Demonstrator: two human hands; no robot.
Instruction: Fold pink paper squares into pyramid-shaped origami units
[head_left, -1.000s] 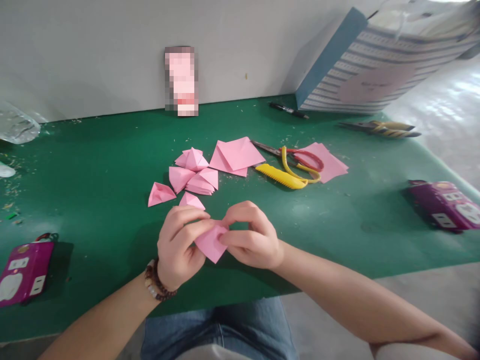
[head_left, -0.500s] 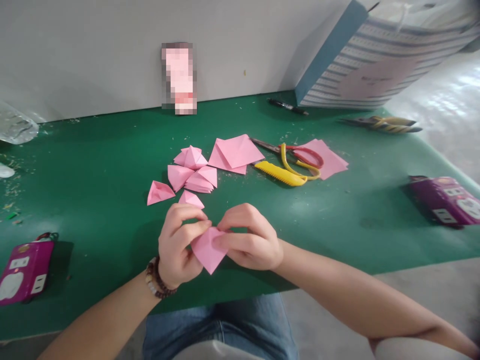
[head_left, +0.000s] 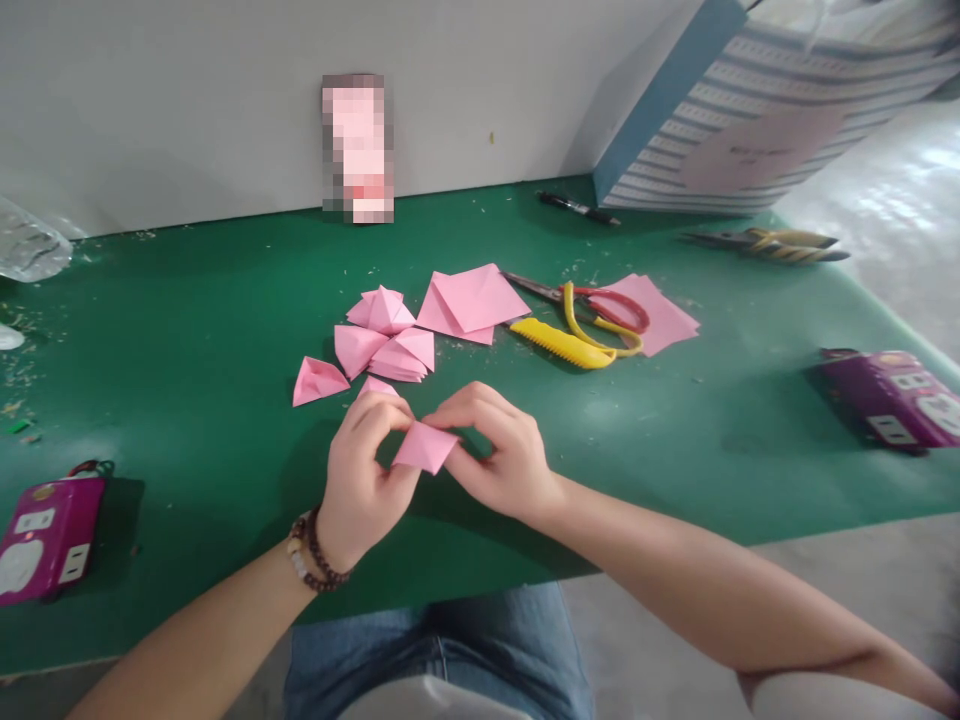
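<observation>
Between my two hands is a piece of folded pink paper [head_left: 427,447], its pointed corner toward me. My left hand [head_left: 373,468] pinches its left side, fingers curled over the far edge. At its right side, my right hand [head_left: 499,455] grips the paper between thumb and fingers. Just beyond my hands lies a cluster of folded pink paper pieces [head_left: 360,350], one of them partly hidden behind my left fingers. A separate folded pink piece [head_left: 319,381] rests at the cluster's left.
Flat pink sheets [head_left: 480,300] lie beyond the cluster, beside scissors [head_left: 630,310] with red handles and a yellow-handled cutter [head_left: 562,342]. Farther off are a pen [head_left: 577,208], pliers [head_left: 780,243] and a striped paper bag [head_left: 720,120]. Purple power sockets [head_left: 56,535] stand left and right.
Both hands have shifted slightly away from me. The pink paper has tilted, so it looks shorter and flatter, and my right fingers have moved from its face to its edge.
</observation>
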